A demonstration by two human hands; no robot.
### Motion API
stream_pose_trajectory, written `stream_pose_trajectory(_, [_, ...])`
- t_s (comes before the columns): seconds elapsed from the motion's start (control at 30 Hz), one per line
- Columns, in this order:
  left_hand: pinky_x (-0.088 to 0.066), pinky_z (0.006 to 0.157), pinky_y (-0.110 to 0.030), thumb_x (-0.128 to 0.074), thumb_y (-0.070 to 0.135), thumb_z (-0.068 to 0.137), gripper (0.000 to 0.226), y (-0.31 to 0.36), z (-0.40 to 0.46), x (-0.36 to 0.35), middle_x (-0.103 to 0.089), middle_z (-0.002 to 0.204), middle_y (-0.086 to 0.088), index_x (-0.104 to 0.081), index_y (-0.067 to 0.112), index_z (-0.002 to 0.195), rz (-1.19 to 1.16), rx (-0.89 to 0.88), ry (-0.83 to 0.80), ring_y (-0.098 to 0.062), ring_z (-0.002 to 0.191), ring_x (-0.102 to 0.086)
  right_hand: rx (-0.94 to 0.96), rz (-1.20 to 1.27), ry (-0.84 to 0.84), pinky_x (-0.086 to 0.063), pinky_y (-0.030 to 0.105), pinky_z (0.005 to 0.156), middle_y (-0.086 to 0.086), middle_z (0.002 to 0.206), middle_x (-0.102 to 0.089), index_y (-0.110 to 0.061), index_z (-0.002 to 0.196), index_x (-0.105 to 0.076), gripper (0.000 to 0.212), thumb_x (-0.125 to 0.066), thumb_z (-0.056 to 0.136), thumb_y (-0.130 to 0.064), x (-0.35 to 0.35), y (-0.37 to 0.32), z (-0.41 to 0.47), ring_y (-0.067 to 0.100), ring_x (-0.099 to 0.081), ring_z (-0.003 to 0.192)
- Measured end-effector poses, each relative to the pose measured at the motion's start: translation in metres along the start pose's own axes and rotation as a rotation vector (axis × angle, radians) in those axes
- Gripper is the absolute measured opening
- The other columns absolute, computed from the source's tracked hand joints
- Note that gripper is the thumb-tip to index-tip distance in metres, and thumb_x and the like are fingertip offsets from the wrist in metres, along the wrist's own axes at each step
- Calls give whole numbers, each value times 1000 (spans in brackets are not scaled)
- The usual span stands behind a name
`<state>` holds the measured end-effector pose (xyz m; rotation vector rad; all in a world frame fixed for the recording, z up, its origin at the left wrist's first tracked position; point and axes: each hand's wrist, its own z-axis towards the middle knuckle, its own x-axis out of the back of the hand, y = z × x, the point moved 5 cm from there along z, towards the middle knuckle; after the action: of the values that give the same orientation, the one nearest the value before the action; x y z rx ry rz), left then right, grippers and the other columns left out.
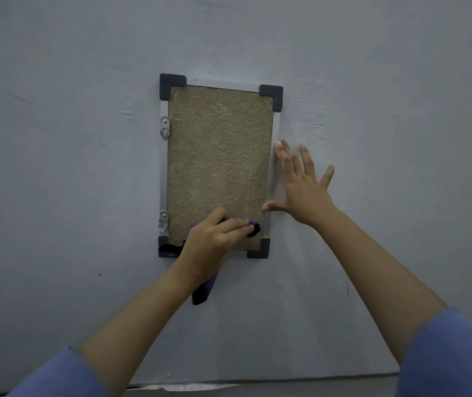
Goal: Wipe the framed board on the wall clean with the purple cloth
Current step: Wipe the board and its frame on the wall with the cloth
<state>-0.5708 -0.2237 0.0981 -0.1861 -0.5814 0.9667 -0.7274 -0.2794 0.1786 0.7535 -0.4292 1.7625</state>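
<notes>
A framed board [217,156] hangs upright on the grey wall, with a brown fibrous face, a thin metal frame and dark plastic corner caps. My left hand [214,239] presses the purple cloth [254,228] against the board's lower part, near the bottom right corner. One end of the cloth hangs down below my wrist. My right hand [300,190] lies flat with its fingers spread, against the board's right frame edge and the wall beside it.
Two metal hanger brackets [164,128] sit on the frame's left side, one high and one low. The plain grey wall [386,110] surrounds the board. A seam runs along the wall's bottom [186,386].
</notes>
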Motion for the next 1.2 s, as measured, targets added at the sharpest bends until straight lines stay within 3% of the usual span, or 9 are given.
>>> stream_pose_trajectory(0.13, [-49,56,-27,-59,0,79,26,1,3,-13,-71,101,-7,-71,5,101,-24,42,10,-18,76,-47,-3,-13,-4,-2,75,100,-7,156,19,-23,145,22,122,-66,69,-62,-1,0,0,26,18,142])
stream_pose_trajectory(0.33, [-48,55,-28,-57,0,82,25,11,-24,-27,-71,100,-1,-71,8,101,-59,-31,-118,-14,76,-41,-4,2,-8,-1,75,99,-8,156,20,-23,145,21,122,-65,69,-62,-1,0,-1,27,18,142])
stream_pose_trajectory(0.5, [-36,53,-20,-45,7,87,30,-3,0,3,-72,100,-4,-70,7,104,19,191,103,-18,69,-48,-18,28,-26,1,75,99,-10,155,21,-25,145,21,122,-67,68,-61,-1,0,-1,27,19,142])
stream_pose_trajectory(0.6, [-39,56,-22,-49,6,86,28,-16,-5,4,-72,98,-5,-69,6,106,63,329,187,-21,73,-50,-20,33,-19,1,75,99,-10,155,21,-25,145,21,122,-67,69,-61,-1,0,-1,28,18,142])
stream_pose_trajectory(0.8, [-47,57,-23,-50,1,84,29,9,-38,-16,-72,100,-4,-71,6,103,-1,133,1,-15,77,-46,-27,49,-20,0,75,100,-12,155,21,-27,145,20,122,-67,68,-61,-1,0,-2,28,17,142])
stream_pose_trajectory(0.9, [-37,56,-20,-51,-2,85,29,-9,-33,7,-72,98,-4,-71,6,104,20,285,163,-16,72,-46,-27,53,-15,0,74,100,-12,155,21,-27,145,21,121,-67,69,-61,-1,2,-2,28,18,142])
stream_pose_trajectory(1.0, [-44,55,-27,-61,-6,81,27,-29,-29,16,-73,97,-4,-71,5,103,58,432,318,-23,68,-52,-30,50,-20,0,74,100,-12,155,20,-27,145,20,121,-67,68,-61,-1,0,-2,28,17,142])
stream_pose_trajectory(1.1, [-48,55,-28,-59,-1,82,25,-20,-33,3,-73,98,-4,-72,6,102,65,334,245,-22,68,-53,-30,60,-20,0,74,100,-12,155,21,-27,145,21,121,-67,69,-60,-3,0,-1,28,18,142])
stream_pose_trajectory(1.2, [-49,55,-26,-70,-4,74,29,-4,-46,-9,-73,97,-3,-72,7,101,-20,201,74,-17,73,-51,-37,78,-17,0,74,100,-13,155,20,-29,145,20,121,-68,68,-60,-2,1,-2,28,17,142])
